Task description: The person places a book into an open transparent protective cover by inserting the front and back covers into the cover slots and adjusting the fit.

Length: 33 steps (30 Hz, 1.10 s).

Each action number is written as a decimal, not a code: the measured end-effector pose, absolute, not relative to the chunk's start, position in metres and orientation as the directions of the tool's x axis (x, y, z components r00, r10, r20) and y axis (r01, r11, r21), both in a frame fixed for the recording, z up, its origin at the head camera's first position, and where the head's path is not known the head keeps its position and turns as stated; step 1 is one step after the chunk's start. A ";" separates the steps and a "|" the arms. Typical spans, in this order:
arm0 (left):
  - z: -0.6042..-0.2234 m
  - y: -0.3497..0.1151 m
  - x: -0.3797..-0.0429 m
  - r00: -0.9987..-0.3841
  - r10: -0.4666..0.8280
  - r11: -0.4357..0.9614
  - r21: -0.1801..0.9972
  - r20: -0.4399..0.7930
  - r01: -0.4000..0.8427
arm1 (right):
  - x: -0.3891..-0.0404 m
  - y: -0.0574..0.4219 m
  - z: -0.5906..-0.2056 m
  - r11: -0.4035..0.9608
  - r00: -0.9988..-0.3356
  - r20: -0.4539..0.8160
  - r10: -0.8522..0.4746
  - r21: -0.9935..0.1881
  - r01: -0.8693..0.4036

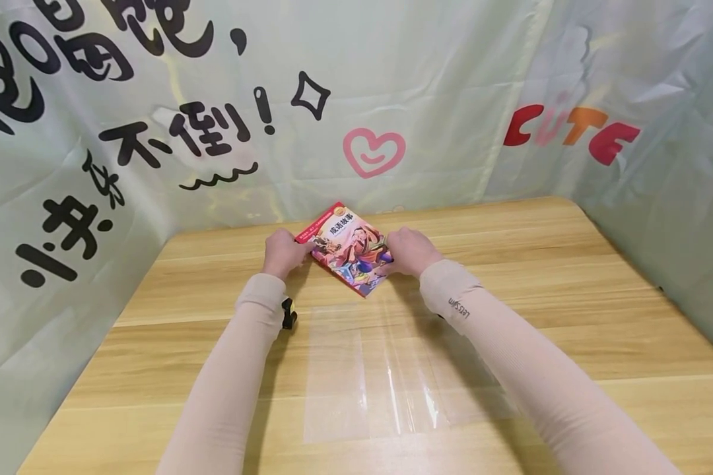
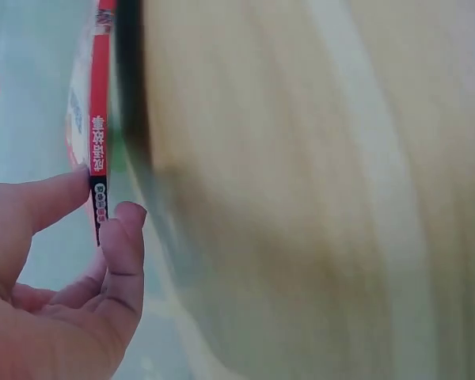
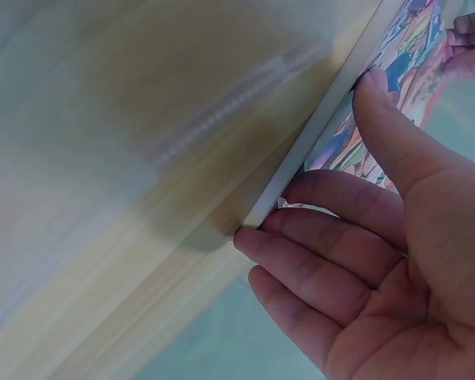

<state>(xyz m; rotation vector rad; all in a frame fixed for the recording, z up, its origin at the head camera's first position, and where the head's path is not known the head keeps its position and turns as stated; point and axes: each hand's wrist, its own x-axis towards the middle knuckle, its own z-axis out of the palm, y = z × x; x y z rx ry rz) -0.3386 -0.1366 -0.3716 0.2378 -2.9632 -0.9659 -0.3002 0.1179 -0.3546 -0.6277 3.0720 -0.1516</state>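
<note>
A thin book (image 1: 350,247) with a red band and a colourful illustrated cover stands slanted over the far part of the table, held by both hands. My left hand (image 1: 285,253) pinches it at its left side. In the left wrist view, thumb and fingers lie on either side of the red spine (image 2: 100,103), near its black end. My right hand (image 1: 412,252) grips the opposite side, thumb on the illustrated cover and fingers at the edge of the pages (image 3: 309,131). On the table in front of the book lies a flat, clear plastic sheet (image 1: 339,376) with shiny creases.
The wood-grain table (image 1: 570,297) reaches back to a pale curtain (image 1: 451,79) printed with black characters, a pink heart and coloured letters. The same cloth closes off both sides. A small black object (image 1: 288,313) shows beside the left wrist.
</note>
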 end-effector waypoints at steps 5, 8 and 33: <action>-0.362 -0.134 -0.337 -0.985 -0.162 0.668 0.728 -0.060 -0.154 | -0.301 0.119 -0.354 0.912 -0.916 0.007 -0.400 -0.094 -0.399; -0.356 -0.133 -0.336 -0.986 -0.159 0.623 0.769 -0.056 -0.144 | -0.301 0.120 -0.354 0.914 -0.918 -0.006 -0.396 -0.097 -0.394; -0.338 -0.102 -0.325 -0.996 -0.088 0.361 0.931 -0.028 -0.058 | -0.294 0.129 -0.354 0.934 -0.951 -0.065 -0.302 -0.220 -0.282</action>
